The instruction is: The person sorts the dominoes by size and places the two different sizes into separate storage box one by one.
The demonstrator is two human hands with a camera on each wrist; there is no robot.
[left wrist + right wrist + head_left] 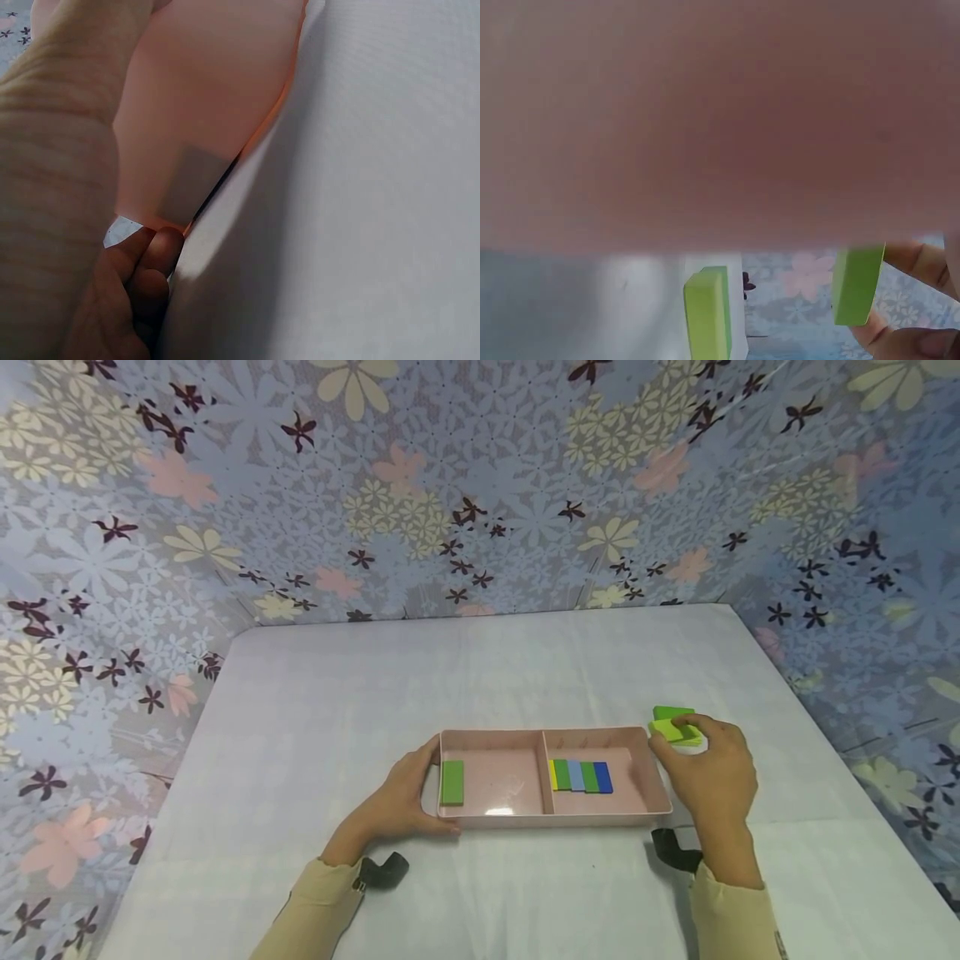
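A pink two-compartment box lies on the white-covered table. My left hand grips its left end, thumb along the front wall and fingers at the left side; in the left wrist view curled fingertips meet the box edge. Beyond the right end, my right hand pinches a light green block between thumb and fingers. Close by lie a green block and a yellow-green block. One green block stands against the left compartment's wall. In the right compartment, a yellow, green and blue row adjoins the divider.
A divider splits the box in two. White cloth covers the table, and flower-patterned sheeting rises behind and at both sides. Black wrist mounts show at both sleeves.
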